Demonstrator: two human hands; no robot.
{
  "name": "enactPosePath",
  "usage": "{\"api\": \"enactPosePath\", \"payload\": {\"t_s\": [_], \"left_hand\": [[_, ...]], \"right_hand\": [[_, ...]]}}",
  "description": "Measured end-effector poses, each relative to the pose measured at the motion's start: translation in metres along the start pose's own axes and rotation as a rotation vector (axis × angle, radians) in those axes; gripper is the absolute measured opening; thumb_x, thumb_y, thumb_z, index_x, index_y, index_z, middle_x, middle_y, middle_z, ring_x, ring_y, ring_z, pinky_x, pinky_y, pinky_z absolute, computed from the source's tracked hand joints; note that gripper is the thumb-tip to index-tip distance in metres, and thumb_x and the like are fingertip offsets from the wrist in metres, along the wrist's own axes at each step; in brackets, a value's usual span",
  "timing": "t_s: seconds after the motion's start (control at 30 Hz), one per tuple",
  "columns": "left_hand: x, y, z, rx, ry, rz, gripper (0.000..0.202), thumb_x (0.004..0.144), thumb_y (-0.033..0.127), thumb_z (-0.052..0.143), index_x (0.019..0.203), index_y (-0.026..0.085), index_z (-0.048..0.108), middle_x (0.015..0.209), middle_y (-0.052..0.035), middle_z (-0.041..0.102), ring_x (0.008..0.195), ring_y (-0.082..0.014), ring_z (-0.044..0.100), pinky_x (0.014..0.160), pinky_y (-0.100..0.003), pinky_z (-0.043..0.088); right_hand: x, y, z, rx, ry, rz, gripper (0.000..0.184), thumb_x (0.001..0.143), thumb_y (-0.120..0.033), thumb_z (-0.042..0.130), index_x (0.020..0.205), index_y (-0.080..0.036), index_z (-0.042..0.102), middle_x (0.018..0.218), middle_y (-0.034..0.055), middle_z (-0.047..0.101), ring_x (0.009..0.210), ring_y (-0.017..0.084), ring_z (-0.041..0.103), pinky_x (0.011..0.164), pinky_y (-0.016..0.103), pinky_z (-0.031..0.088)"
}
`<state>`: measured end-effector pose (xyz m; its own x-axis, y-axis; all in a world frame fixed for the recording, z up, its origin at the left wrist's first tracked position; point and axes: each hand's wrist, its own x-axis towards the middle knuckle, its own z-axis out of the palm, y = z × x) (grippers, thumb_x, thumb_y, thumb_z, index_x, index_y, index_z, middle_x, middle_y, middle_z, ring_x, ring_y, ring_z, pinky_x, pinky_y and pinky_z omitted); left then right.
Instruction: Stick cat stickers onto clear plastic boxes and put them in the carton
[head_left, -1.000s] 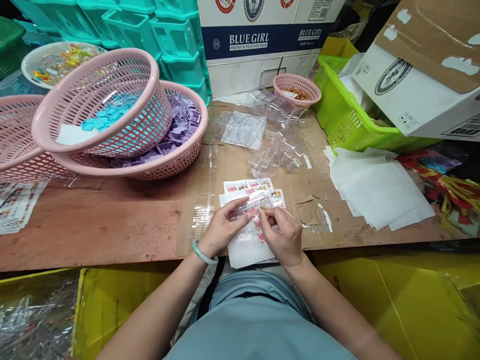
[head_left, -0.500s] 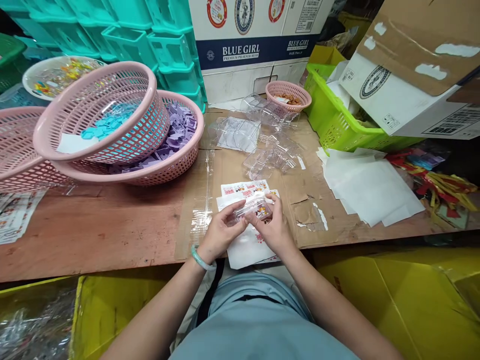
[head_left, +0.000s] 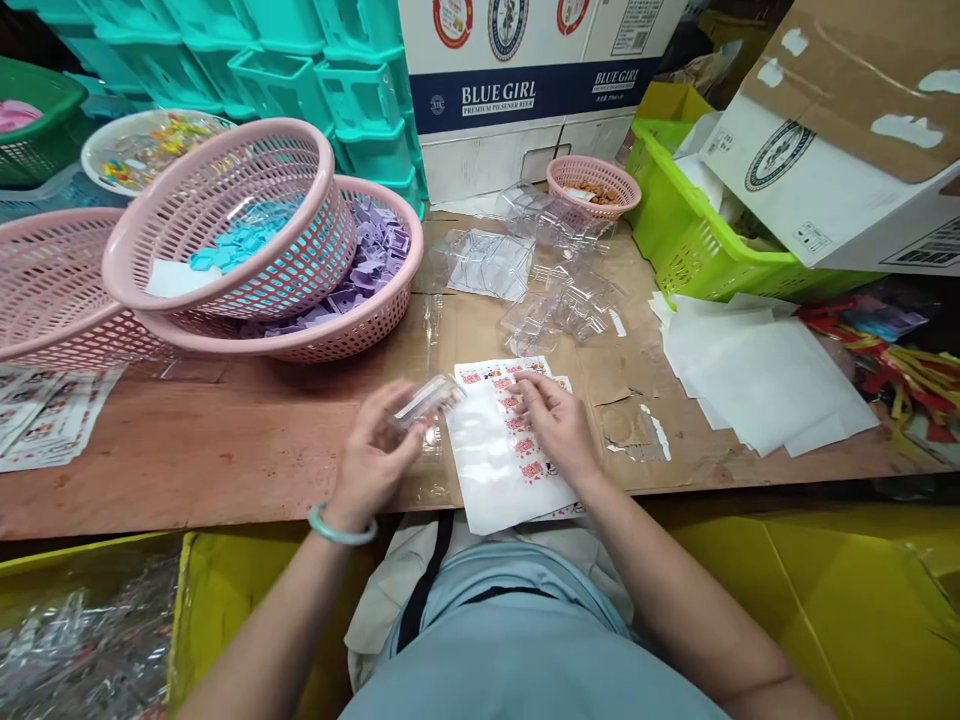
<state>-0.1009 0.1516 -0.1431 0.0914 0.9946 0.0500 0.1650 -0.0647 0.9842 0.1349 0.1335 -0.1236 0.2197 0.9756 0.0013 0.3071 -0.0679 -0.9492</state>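
My left hand [head_left: 373, 455] is closed around a small clear plastic box [head_left: 429, 400], tilted and blurred by motion, just left of the papers. A pale green bangle [head_left: 343, 527] circles that wrist. My right hand [head_left: 556, 425] hovers at the right part of a sticker sheet [head_left: 517, 425] with red and orange prints. Its fingers are loosely bent and a little apart, and no object shows in them. A blank white paper [head_left: 484, 470] covers the left part of the sheet. Several empty clear plastic shells [head_left: 559, 305] lie farther back on the cardboard.
Pink baskets [head_left: 386, 320] with purple and blue pieces stand at left, beside more printed sheets [head_left: 56, 415]. White papers [head_left: 757, 380] lie at right, before a lime green crate [head_left: 697, 235]. A small pink basket [head_left: 626, 200] and a beer carton [head_left: 480, 150] stand behind.
My left hand has moved left with the clear box, away from my right hand. The right hand has let go of the box and stays over the sticker sheet. The view has shifted slightly.
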Motion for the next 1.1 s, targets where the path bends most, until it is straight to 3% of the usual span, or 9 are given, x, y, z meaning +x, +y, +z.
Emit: {"api": "enactPosePath", "payload": {"t_s": [0.13, 0.27, 0.33, 0.43, 0.5, 0.6, 0.7, 0.83, 1.1], "left_hand": [[0.033, -0.022, -0.029, 0.432, 0.13, 0.225, 0.052, 0.078, 0.031, 0.066, 0.128, 0.021, 0.054, 0.138, -0.0113, 0.046, 0.131, -0.0277, 0.043, 0.113, -0.045, 0.033], [0.014, -0.011, -0.013, 0.588, 0.254, 0.288, 0.06, 0.075, 0.033, 0.07, 0.129, 0.016, 0.051, 0.144, -0.0166, 0.041, 0.138, -0.0333, 0.032, 0.114, -0.051, 0.024], [-0.014, 0.001, 0.002, 0.453, 0.223, 0.166, 0.041, 0.077, 0.039, 0.068, 0.109, 0.015, 0.061, 0.121, -0.0151, 0.059, 0.117, -0.0297, 0.053, 0.102, -0.045, 0.04], [-0.052, 0.017, 0.02, 0.03, -0.163, -0.283, 0.047, 0.079, 0.06, 0.057, 0.074, 0.014, 0.063, 0.075, -0.0099, 0.066, 0.071, -0.0216, 0.063, 0.07, -0.036, 0.052], [-0.064, 0.024, 0.031, -0.338, -0.377, -0.559, 0.057, 0.078, 0.067, 0.052, 0.079, 0.013, 0.067, 0.078, -0.0119, 0.069, 0.073, -0.0235, 0.066, 0.067, -0.035, 0.053], [-0.062, 0.032, 0.049, -0.709, -0.226, -0.7, 0.042, 0.076, 0.049, 0.067, 0.1, 0.014, 0.069, 0.098, -0.0105, 0.073, 0.095, -0.0253, 0.066, 0.082, -0.034, 0.053], [-0.053, 0.035, 0.062, -0.816, -0.041, -0.722, 0.035, 0.071, 0.029, 0.074, 0.102, 0.013, 0.07, 0.101, -0.009, 0.073, 0.102, -0.0252, 0.065, 0.092, -0.034, 0.051], [-0.048, 0.038, 0.066, -0.878, -0.05, -0.743, 0.034, 0.071, 0.023, 0.073, 0.102, 0.012, 0.071, 0.101, -0.0092, 0.074, 0.105, -0.0269, 0.065, 0.095, -0.038, 0.05], [-0.042, 0.037, 0.067, -0.948, -0.07, -0.742, 0.022, 0.069, 0.018, 0.072, 0.09, 0.011, 0.073, 0.093, -0.0078, 0.075, 0.104, -0.0267, 0.065, 0.095, -0.037, 0.051]], "right_hand": [[-0.026, 0.008, -0.032, -0.416, -0.227, -0.426, 0.061, 0.076, -0.051, 0.07, 0.129, -0.022, 0.056, 0.125, 0.0115, 0.063, 0.113, 0.028, 0.059, 0.099, 0.046, 0.046], [-0.072, 0.025, -0.035, -0.731, -0.58, -0.704, 0.067, 0.08, -0.036, 0.069, 0.14, -0.023, 0.043, 0.148, 0.0119, 0.042, 0.141, 0.033, 0.03, 0.112, 0.059, 0.029], [-0.082, 0.031, -0.028, -0.733, -0.51, -0.766, 0.048, 0.086, -0.02, 0.059, 0.134, -0.021, 0.051, 0.143, 0.0111, 0.049, 0.139, 0.03, 0.034, 0.111, 0.056, 0.034], [-0.082, 0.027, -0.017, -0.658, -0.259, -0.78, 0.043, 0.088, -0.009, 0.048, 0.129, -0.017, 0.055, 0.134, 0.013, 0.057, 0.132, 0.026, 0.046, 0.105, 0.046, 0.045], [-0.078, 0.019, -0.01, -0.655, -0.174, -0.813, 0.044, 0.088, -0.008, 0.048, 0.13, -0.018, 0.055, 0.133, 0.0128, 0.058, 0.129, 0.026, 0.05, 0.102, 0.045, 0.048], [-0.074, 0.009, -0.003, -0.613, -0.244, -0.894, 0.041, 0.09, -0.022, 0.057, 0.131, -0.02, 0.054, 0.129, 0.0099, 0.062, 0.126, 0.028, 0.053, 0.104, 0.049, 0.045], [-0.071, 0.008, -0.005, -0.464, -0.17, -0.739, 0.047, 0.087, -0.032, 0.063, 0.132, -0.021, 0.053, 0.126, 0.0101, 0.064, 0.123, 0.026, 0.055, 0.105, 0.047, 0.046], [-0.063, 0.013, -0.013, -0.366, -0.063, -0.502, 0.039, 0.086, -0.024, 0.064, 0.125, -0.025, 0.059, 0.128, 0.008, 0.063, 0.122, 0.024, 0.055, 0.104, 0.045, 0.046], [-0.058, 0.02, -0.005, -0.306, 0.003, -0.528, 0.036, 0.084, -0.022, 0.067, 0.12, -0.026, 0.064, 0.11, 0.006, 0.072, 0.102, 0.022, 0.067, 0.096, 0.044, 0.05]]}}
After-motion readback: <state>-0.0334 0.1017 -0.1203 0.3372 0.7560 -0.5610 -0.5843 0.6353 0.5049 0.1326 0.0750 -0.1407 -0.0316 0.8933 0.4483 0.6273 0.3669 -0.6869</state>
